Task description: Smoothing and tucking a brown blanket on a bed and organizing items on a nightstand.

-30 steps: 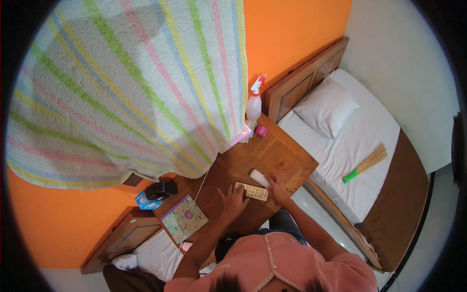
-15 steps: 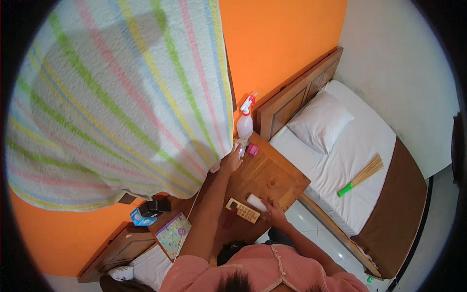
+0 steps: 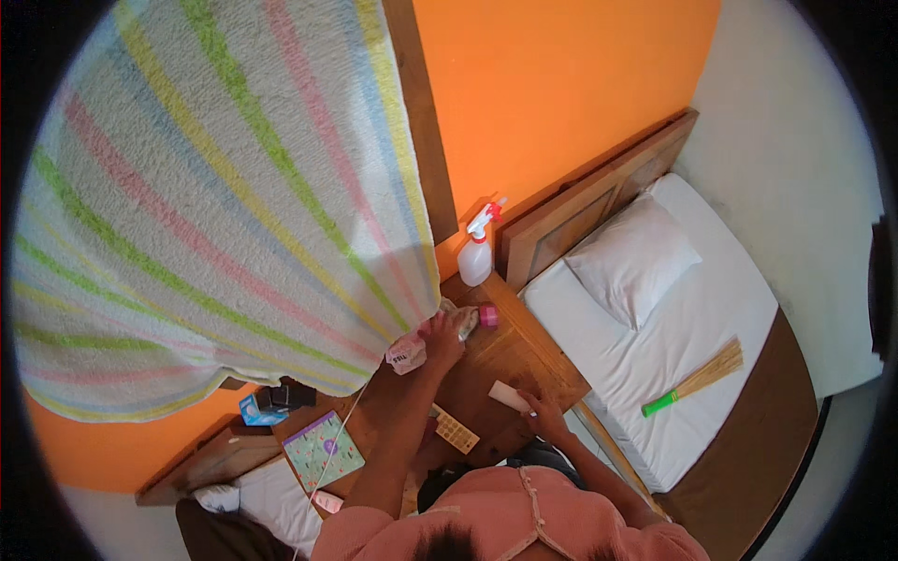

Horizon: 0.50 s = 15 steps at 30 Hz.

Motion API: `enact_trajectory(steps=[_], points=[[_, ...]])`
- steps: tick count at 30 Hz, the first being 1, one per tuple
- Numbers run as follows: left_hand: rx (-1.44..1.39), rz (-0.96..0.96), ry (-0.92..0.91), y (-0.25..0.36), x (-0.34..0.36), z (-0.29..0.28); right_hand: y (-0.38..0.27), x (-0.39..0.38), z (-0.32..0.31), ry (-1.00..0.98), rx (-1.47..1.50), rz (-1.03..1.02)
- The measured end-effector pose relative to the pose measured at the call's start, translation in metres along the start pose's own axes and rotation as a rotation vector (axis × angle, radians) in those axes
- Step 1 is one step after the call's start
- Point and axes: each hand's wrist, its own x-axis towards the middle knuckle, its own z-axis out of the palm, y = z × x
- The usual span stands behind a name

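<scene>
My left hand is at the far side of the wooden table, fingers apart, between a pink tissue pack and a clear, pale object whose kind I cannot make out. A small pink container stands just right of that object. My right hand is closed around one end of a pale, smooth cylindrical thing, held tilted above the near right part of the table. Left of it, partly behind my left forearm, lies a cream tray-like piece with small compartments.
A spray bottle with a red-and-white head stands at the table's far corner. A striped towel hangs at the left. On the right bed lie a pillow and a green-handled hand broom. A colourful board and boxes sit left.
My left hand has drawn slightly left and back from the pale object. My right hand has shifted a little right, away from the cream piece, with the cylinder. The whole view has shifted.
</scene>
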Motion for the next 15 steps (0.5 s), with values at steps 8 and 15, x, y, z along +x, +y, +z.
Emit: enact_trajectory(steps=[8,15], points=[[-0.075,-0.013,-0.094,0.023,-0.093,0.019,-0.005,0.058,-0.031,-0.071,-0.093,-0.353],[-0.369,0.107,-0.04,-0.006,-0.118,0.022,-0.05,0.126,-0.033,-0.073,-0.013,-0.195]])
